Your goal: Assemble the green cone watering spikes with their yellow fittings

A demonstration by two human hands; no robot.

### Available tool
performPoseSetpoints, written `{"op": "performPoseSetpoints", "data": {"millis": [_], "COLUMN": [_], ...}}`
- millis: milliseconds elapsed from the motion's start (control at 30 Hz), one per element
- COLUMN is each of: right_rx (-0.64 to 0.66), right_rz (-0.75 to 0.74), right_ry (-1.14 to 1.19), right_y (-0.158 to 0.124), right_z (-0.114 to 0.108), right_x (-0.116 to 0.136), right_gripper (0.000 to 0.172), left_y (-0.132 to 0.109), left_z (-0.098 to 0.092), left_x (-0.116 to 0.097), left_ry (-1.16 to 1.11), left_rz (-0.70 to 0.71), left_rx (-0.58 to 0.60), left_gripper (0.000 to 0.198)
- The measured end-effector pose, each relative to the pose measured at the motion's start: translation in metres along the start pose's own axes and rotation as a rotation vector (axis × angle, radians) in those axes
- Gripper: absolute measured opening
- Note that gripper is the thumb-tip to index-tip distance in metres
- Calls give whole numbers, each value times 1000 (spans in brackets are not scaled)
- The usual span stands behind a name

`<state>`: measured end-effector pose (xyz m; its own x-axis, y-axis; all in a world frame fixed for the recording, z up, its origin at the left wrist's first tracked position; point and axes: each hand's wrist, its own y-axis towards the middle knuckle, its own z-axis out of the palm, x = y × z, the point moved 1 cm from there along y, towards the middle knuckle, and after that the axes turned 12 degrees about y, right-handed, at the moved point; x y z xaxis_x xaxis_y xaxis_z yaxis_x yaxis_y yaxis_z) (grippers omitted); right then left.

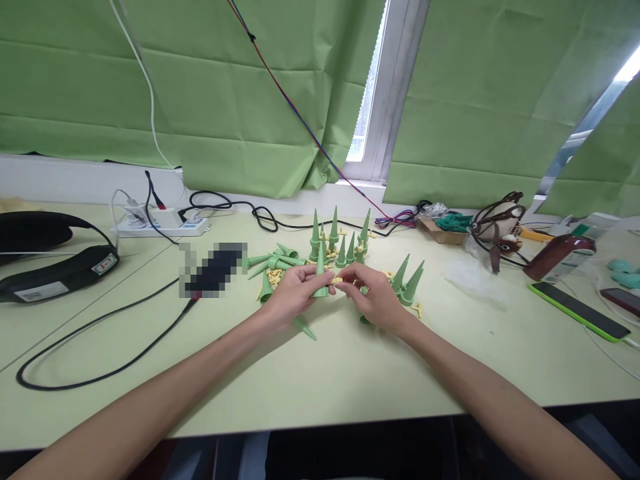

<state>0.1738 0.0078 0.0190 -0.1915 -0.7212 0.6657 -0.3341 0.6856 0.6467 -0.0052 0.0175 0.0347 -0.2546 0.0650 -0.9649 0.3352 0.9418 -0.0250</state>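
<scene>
My left hand [296, 291] is closed around a green plastic cone spike [321, 270], which points upward. Between the fingertips of my right hand [373, 293] is a small yellow plastic piece [337, 281], held against the cone's side; whether it sits in the cone cannot be told. Behind my hands stand several upright green cones [333, 230] with yellow pieces on some of them. More cones [409, 283] stand to the right of my right hand. Loose cones [280, 260] lie in a pile left of my left hand, with small yellow pieces [274, 277] among them.
A blurred-out dark device [215, 269] with a black cable lies on the left of the table [320, 387]. Farther back is a white power strip [160, 227]. To the right are a green-edged phone [579, 311], a brown bottle [560, 258], clear plastic wrap [475, 280] and a cardboard box [440, 233].
</scene>
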Motion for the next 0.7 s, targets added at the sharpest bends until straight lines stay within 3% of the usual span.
{"op": "performPoseSetpoints", "data": {"millis": [233, 700], "right_rx": [17, 51], "right_rz": [13, 6], "right_ry": [11, -72], "right_y": [1, 2], "right_z": [0, -1], "right_x": [2, -2], "right_gripper": [11, 33], "left_y": [0, 1], "left_z": [0, -1], "left_x": [-1, -1], "left_ry": [-10, 97], "left_rz": [12, 124], "left_rx": [7, 9], "left_gripper": [37, 33]}}
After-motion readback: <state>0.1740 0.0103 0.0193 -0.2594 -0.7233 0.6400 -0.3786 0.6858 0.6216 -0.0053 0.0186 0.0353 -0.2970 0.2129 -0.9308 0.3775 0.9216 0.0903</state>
